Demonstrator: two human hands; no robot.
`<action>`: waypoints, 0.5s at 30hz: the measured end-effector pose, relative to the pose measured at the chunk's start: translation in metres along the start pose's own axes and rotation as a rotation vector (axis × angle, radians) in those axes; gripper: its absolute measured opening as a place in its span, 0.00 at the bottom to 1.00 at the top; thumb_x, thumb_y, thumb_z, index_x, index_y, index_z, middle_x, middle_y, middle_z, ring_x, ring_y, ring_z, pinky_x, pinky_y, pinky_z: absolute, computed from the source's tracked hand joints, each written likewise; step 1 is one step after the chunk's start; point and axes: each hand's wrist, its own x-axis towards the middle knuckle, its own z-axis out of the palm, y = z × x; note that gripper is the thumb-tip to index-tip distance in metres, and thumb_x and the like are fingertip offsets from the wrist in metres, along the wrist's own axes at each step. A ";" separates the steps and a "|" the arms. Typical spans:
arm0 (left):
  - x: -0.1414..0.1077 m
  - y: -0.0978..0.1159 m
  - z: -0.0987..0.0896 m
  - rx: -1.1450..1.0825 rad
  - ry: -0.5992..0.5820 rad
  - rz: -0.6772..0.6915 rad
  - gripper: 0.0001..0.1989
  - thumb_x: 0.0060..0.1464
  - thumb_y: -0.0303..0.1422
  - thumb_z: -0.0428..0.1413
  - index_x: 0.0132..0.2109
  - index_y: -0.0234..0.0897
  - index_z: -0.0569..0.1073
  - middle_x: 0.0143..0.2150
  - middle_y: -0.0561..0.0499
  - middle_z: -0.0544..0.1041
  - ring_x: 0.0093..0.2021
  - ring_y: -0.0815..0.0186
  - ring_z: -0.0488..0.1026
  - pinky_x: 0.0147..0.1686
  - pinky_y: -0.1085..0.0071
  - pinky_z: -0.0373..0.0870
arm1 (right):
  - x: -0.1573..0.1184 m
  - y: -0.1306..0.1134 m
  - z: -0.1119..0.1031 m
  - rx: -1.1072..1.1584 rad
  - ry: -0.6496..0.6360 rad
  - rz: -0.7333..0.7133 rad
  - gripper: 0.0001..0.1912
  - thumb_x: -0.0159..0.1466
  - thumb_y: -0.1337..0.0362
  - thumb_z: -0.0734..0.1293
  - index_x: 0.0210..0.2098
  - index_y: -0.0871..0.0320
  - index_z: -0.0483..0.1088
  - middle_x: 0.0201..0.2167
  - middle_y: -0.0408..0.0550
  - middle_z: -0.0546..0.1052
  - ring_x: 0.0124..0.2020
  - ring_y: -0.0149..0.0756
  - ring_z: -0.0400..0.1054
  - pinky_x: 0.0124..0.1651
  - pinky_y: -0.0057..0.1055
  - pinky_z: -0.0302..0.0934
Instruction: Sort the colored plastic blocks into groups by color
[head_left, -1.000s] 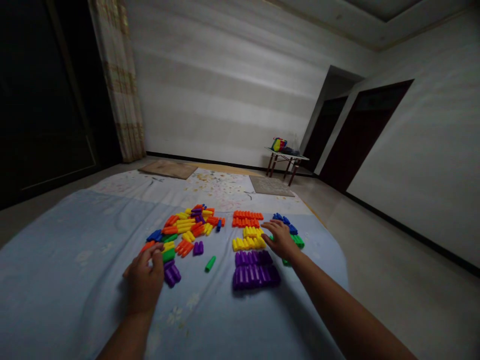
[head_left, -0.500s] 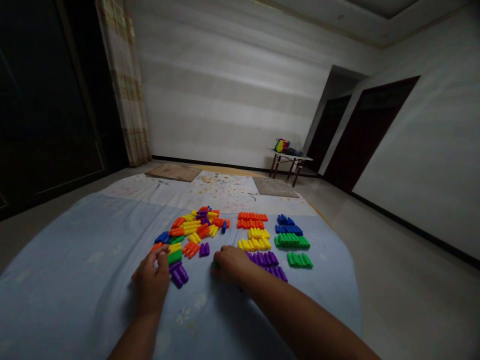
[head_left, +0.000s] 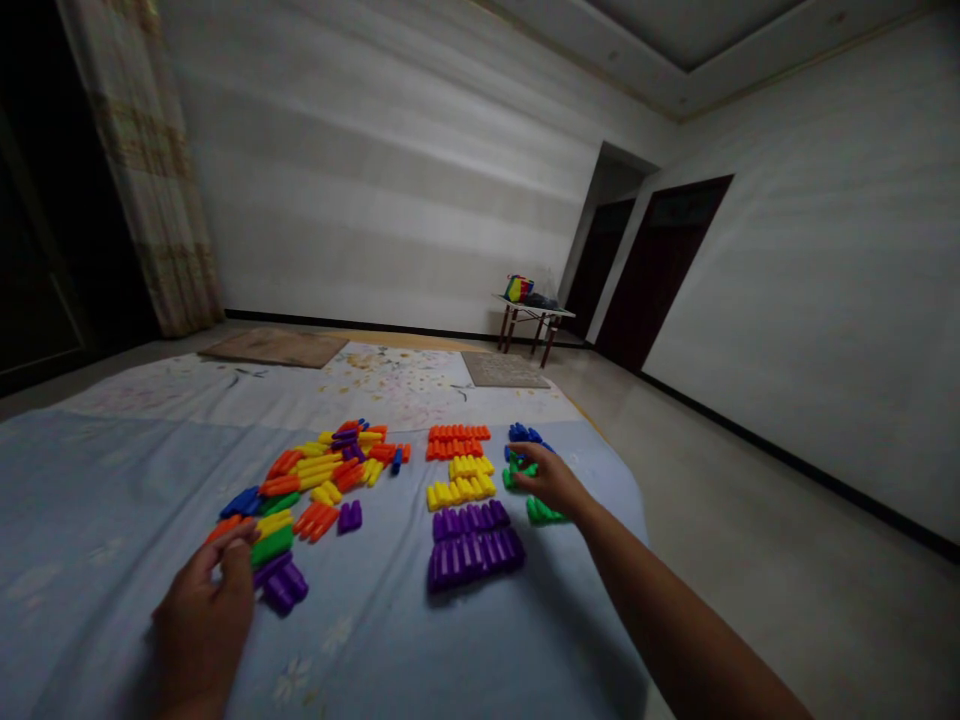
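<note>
My left hand [head_left: 210, 600] rests loosely curled at the near edge of a mixed pile of bullet-shaped plastic blocks [head_left: 319, 467], thumb and forefinger a little apart. Its fingertips lie beside a green block [head_left: 272, 545] and a yellow one [head_left: 274, 523]. Just below are purple blocks [head_left: 283, 585]. At the right, my right hand [head_left: 551, 478] is over the green row, fingers bent around a green block [head_left: 520, 465]; the hand partly hides the row. Under its wrist lie more green blocks [head_left: 544, 511]. Blue blocks [head_left: 526, 433] sit just beyond the fingers.
Sorted rows of orange [head_left: 457, 440], yellow [head_left: 461, 490] and purple blocks [head_left: 476, 558] lie mid-table on a blue cloth [head_left: 375, 640]. Two flat mats [head_left: 277, 348] lie toward the far edge. A small table [head_left: 536, 305] with a colourful bag stands by the wall.
My right hand has moved from beside the purple rows, up and right to the green blocks, uncovering the purple rows. The view has turned right; my left hand stays by the mixed pile.
</note>
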 end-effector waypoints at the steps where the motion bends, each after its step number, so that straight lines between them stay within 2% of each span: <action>1: 0.000 0.000 0.000 0.016 -0.007 -0.009 0.17 0.51 0.41 0.45 0.43 0.43 0.73 0.42 0.50 0.76 0.39 0.58 0.72 0.37 0.64 0.68 | -0.002 0.012 -0.009 -0.002 0.005 0.031 0.24 0.53 0.70 0.64 0.50 0.58 0.66 0.44 0.49 0.73 0.38 0.33 0.69 0.44 0.33 0.63; 4: 0.000 -0.001 0.000 0.032 -0.009 -0.018 0.18 0.52 0.42 0.44 0.44 0.43 0.72 0.41 0.50 0.76 0.37 0.59 0.72 0.35 0.64 0.68 | -0.008 0.042 -0.028 -0.058 0.040 0.080 0.24 0.53 0.71 0.63 0.50 0.58 0.66 0.45 0.49 0.73 0.38 0.33 0.69 0.45 0.34 0.63; 7: 0.001 -0.005 0.002 0.056 0.001 -0.023 0.18 0.52 0.44 0.43 0.43 0.45 0.72 0.40 0.51 0.76 0.36 0.59 0.72 0.32 0.65 0.68 | -0.010 0.062 -0.038 -0.153 0.041 0.120 0.25 0.52 0.73 0.63 0.50 0.57 0.67 0.45 0.48 0.73 0.38 0.33 0.69 0.46 0.34 0.62; 11: 0.004 -0.013 0.006 0.086 0.009 -0.041 0.16 0.52 0.45 0.44 0.42 0.49 0.72 0.38 0.55 0.76 0.30 0.62 0.71 0.28 0.66 0.67 | -0.005 0.078 -0.040 -0.250 -0.028 0.189 0.27 0.50 0.76 0.61 0.49 0.57 0.68 0.45 0.48 0.74 0.35 0.32 0.71 0.43 0.30 0.63; 15: 0.005 -0.013 0.006 0.076 0.021 -0.037 0.16 0.52 0.45 0.44 0.41 0.49 0.72 0.39 0.55 0.76 0.30 0.62 0.71 0.27 0.67 0.67 | 0.004 0.085 -0.037 -0.273 -0.052 0.207 0.28 0.48 0.77 0.60 0.47 0.57 0.70 0.39 0.47 0.77 0.34 0.33 0.71 0.41 0.29 0.63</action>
